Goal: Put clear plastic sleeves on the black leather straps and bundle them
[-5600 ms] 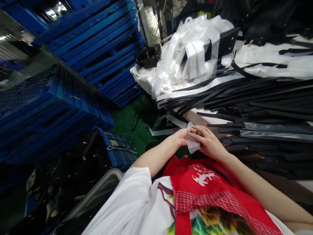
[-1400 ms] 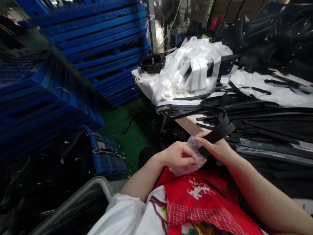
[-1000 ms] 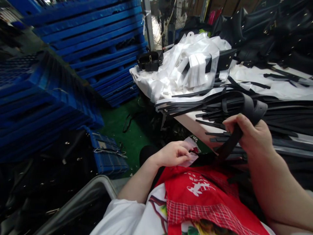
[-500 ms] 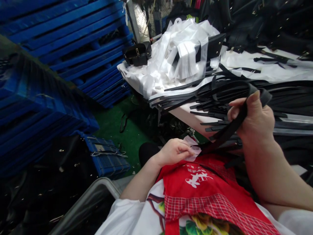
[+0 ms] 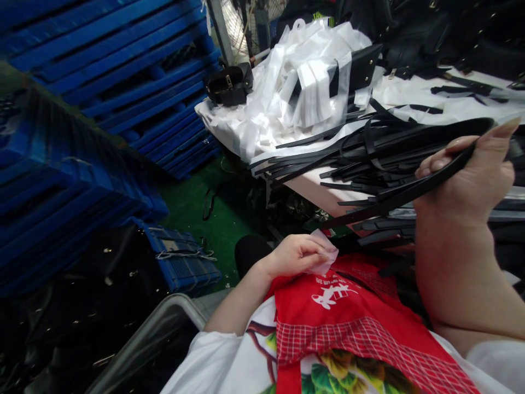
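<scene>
One black strap (image 5: 394, 200), raised over the worktop (image 5: 311, 192) edge, gripped in the right hand (image 5: 467, 175) with fingers curled round it. One small clear plastic bag (image 5: 324, 257), pinched in the left hand (image 5: 295, 256) above the red apron (image 5: 348, 323). Loose black straps (image 5: 369, 158) on worktop: too many to count. One heap of white bags (image 5: 303, 87).

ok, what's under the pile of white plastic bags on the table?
The white plastic bags lie on the table; black straps run out from beneath them. Anything deeper under the pile is covered.
</scene>
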Available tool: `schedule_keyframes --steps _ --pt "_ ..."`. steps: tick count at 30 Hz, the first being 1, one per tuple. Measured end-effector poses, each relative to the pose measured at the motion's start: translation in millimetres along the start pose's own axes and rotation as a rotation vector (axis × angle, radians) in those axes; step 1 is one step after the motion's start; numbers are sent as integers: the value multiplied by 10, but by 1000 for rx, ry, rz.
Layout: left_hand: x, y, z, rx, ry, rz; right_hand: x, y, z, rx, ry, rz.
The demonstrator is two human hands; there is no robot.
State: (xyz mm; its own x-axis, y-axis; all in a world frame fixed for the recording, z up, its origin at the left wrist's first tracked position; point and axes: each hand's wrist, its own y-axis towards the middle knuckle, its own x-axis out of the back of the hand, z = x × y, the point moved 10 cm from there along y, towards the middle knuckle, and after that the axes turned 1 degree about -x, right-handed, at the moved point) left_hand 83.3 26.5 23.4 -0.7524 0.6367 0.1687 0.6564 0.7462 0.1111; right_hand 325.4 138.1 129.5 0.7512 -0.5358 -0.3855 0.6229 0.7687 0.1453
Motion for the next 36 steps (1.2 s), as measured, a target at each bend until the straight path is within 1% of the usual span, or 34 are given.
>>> schedule_keyframes --steps 5,9,15,20,24,30,36 --pt "-9 -20 39 11 14 -17 16 20 36 -39 -33 -51" --pt "13 -38 67 2 -19 -39 52 37 62 -49 -49 -82" --pt "52 -44 52 -16 -36 -65 23 -2 -9 -72 -65 -37" --pt "73 -39 36 -25 -23 -73 3 -36 -73 -79 -53 -28" --pt "74 -33 41 -31 -38 -70 14 -39 -48 -65 -32 -32" --pt "69 -35 93 -2 -12 -69 15 -50 -36 -73 -46 -32" --pt "66 -35 101 -36 -14 -75 51 -38 -68 -82 -54 -44"
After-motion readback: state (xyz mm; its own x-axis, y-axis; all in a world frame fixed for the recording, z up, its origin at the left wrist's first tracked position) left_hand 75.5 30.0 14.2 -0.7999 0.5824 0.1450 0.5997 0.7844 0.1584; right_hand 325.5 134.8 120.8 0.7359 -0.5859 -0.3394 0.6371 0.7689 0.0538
